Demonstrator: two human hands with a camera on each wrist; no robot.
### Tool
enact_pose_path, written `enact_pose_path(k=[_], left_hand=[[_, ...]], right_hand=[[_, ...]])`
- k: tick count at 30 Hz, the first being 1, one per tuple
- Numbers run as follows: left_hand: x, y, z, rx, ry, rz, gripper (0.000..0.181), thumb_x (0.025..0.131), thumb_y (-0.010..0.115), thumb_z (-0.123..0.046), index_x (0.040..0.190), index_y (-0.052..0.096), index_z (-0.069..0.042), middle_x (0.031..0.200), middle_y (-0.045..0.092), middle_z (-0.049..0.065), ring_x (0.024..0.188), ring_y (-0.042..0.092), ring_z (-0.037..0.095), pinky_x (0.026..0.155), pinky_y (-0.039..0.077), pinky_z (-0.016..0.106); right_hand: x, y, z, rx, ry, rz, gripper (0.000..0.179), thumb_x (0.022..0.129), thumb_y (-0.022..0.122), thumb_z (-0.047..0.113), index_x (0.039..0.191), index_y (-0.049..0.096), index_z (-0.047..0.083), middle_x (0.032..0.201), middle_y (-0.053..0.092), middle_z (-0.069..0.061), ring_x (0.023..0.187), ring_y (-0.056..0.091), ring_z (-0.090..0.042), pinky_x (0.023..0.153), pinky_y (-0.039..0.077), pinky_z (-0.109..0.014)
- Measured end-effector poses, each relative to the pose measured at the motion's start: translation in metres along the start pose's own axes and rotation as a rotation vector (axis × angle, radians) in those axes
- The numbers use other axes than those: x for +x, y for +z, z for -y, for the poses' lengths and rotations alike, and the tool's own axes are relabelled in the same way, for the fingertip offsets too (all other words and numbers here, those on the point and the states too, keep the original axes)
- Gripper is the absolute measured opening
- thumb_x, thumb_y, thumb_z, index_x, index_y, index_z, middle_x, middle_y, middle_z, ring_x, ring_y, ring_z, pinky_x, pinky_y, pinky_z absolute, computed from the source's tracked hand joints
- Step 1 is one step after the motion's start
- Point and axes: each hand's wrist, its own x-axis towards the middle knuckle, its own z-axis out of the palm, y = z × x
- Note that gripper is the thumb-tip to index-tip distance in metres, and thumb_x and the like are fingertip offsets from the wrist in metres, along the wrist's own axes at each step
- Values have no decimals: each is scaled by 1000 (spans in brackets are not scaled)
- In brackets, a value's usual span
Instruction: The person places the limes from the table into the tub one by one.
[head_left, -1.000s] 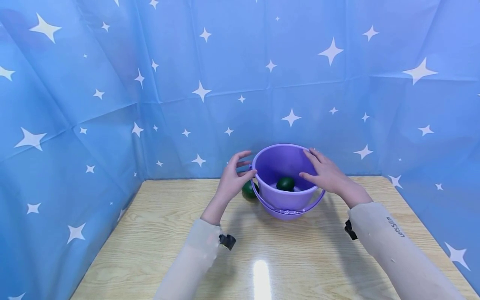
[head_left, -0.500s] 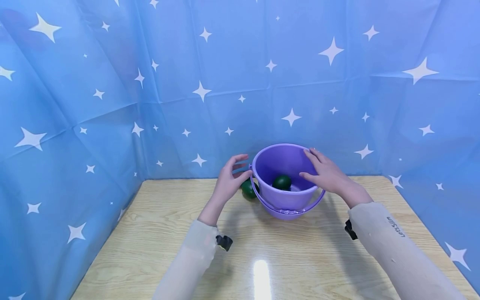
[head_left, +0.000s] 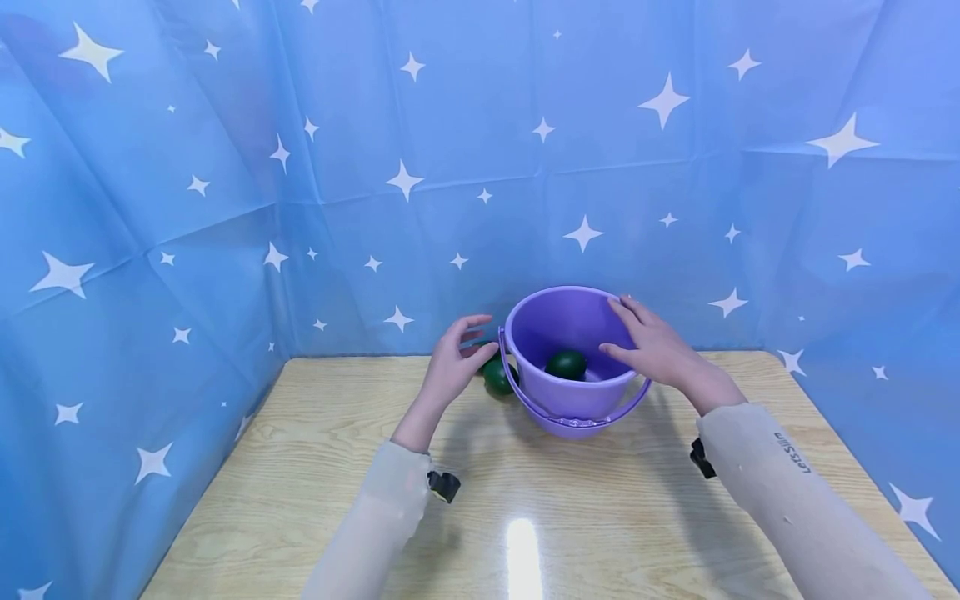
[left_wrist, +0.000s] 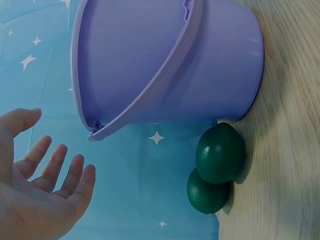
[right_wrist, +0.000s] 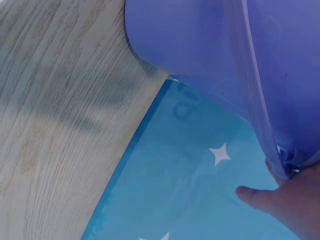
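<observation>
Bucket (fruit inside), right hand holding; left hand apart

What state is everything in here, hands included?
Bucket: upright on the table, uncovered.
Handle: folded down.
Inside fruit: lying in the bucket.
Front outside fruit: on the table beside the bucket.
Rear outside fruit: partly hidden behind it.
Left hand: fingers loosely bent, holding nothing.
Right hand: touching the bucket, grip unclear.
Curtain: hanging, creased.
</observation>
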Motion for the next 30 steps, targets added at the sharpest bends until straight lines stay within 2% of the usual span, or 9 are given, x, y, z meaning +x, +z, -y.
enact_pose_path(k=[8, 21, 29, 30], left_hand=[[-2, -3, 4, 10, -7, -4, 45, 96, 67, -20, 138, 55, -8, 144, 55, 10, 133, 53, 34, 110, 48, 47], [-3, -4, 10, 30, -12, -7, 44, 96, 66, -16, 138, 55, -9, 144, 54, 12, 133, 53, 35, 110, 47, 47], [-4, -4, 15, 22, -23, -8, 47, 95, 67, -15, 139, 54, -6, 146, 52, 14, 134, 51, 38, 111, 45, 52], [-5, -5, 11, 26, -29, -2, 47, 96, 67, -14, 140, 53, -4, 147, 51, 16, 134, 51, 39, 112, 45, 52]], right_hand=[[1, 0, 0, 2, 5, 10, 83, 99, 54, 48, 160, 13, 8, 165, 7, -26, 148, 10, -55, 116, 17, -74], [1, 0, -1, 0, 1, 4, 83, 99, 54, 48, 160, 14, 7, 165, 8, -26, 148, 10, -56, 115, 18, -74], [1, 0, -1, -2, 9, 10, 84, 99, 54, 49, 160, 13, 8, 165, 8, -26, 148, 10, -55, 115, 18, -74], [1, 0, -1, -3, 9, 10, 84, 99, 54, 49, 160, 13, 8, 165, 8, -26, 148, 10, -55, 115, 18, -74]])
